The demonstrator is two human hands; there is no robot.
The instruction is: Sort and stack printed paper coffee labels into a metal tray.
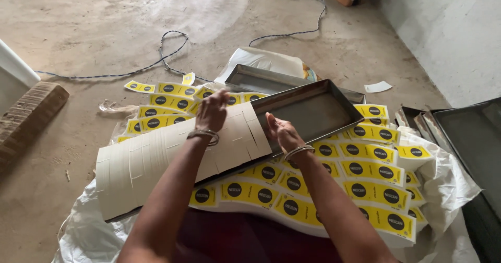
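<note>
My left hand (211,111) lies flat on the far end of a long sheet of pale die-cut cardboard (172,161), fingers spread and apart, pressing rather than gripping; the grip here is open, palm down on the card. My right hand (282,132) sits just beside that end of the sheet, at the near edge of a shallow rectangular metal tray (318,109); its fingers are loosely curled toward the tray's rim, and I cannot tell whether they are clamped on the rim or only touching it. The cardboard sheet runs from the tray's near corner down to my left, its end overlapping the tray's edge, and it is cut with small slits along its length. The tray is tilted, its far corner raised, and it rests on a second metal tray (255,78) behind it. Under everything lie rows of yellow labels (365,169) with dark round marks, spread over a white plastic sheet (449,184) on the concrete floor (104,18). More dark trays (469,132) stand stacked to my right near the wall. A blue and white cord (172,54) snakes over the floor beyond the labels, and a brown block (28,114) lies at my left. Bangles circle both my wrists.
</note>
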